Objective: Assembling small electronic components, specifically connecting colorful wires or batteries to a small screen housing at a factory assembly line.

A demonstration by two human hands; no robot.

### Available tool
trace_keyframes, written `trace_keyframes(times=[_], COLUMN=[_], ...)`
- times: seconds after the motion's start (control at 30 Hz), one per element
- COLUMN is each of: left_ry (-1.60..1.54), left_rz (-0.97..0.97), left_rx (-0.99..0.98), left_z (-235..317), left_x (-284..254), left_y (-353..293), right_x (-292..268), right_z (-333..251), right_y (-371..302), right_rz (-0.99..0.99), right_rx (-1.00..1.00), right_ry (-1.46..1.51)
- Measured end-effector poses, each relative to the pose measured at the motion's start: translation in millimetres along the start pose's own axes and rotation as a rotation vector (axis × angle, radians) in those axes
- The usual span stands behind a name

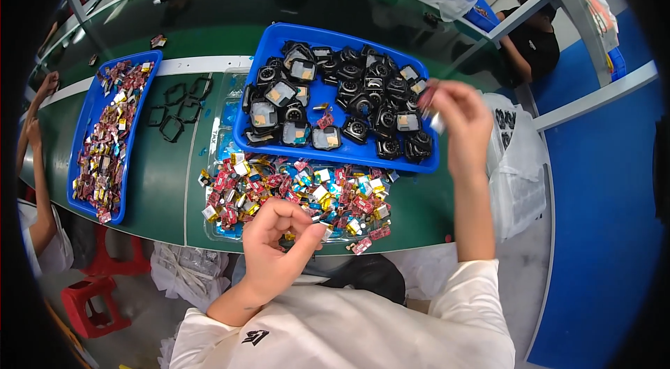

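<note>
The right hand is raised over the right end of the blue tray, thumb and fingertips pinched on a small part, reddish and silvery but blurred. The left hand hangs over the near edge of the heap, fingers curled toward the thumb; a tiny piece shows at the tips, though I cannot tell whether it is gripped.

Just beyond lies the heap of small parts, mostly in and around a shallow clear plastic tray: red flexible bits, shiny yellow tape, white and silvery blocks, specks of blue film. Behind it, the blue tray of smooth molded plastic carries black cases, rounded and watch-like, some showing round glossy backs, others open with tan and silver insides.

The work looks well under way, judging by the large heap; many cases remain in the tray, and a couple of loose red parts lie among them.

Farther left on the smooth green tabletop sit several thin, squarish black frames and a long blue tray piled with similar parts. Crinkled white plastic wrapping stands at the right.
</note>
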State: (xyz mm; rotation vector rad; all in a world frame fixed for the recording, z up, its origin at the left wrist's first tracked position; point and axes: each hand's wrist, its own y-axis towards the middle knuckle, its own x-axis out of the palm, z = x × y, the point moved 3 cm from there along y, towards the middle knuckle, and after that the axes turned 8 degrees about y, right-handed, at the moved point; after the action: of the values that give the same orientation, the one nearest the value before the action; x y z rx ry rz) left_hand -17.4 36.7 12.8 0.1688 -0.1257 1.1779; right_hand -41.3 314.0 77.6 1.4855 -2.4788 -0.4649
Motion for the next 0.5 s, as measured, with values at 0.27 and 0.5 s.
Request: trace_keyframes(times=[0.27,0.5], left_ry=[0.289,0.48], left_rz=[-0.028,0.121], left_rx=[0.201,0.423], left_z=[21,55], left_x=[-14,-52], left_y=[0,-1], right_x=[-164,-131], right_z=[178,124], right_y=[158,153], right_rz=[0.422,0.28], right_rx=[0.28,-0.028], right_ry=[-0.244,-0.92])
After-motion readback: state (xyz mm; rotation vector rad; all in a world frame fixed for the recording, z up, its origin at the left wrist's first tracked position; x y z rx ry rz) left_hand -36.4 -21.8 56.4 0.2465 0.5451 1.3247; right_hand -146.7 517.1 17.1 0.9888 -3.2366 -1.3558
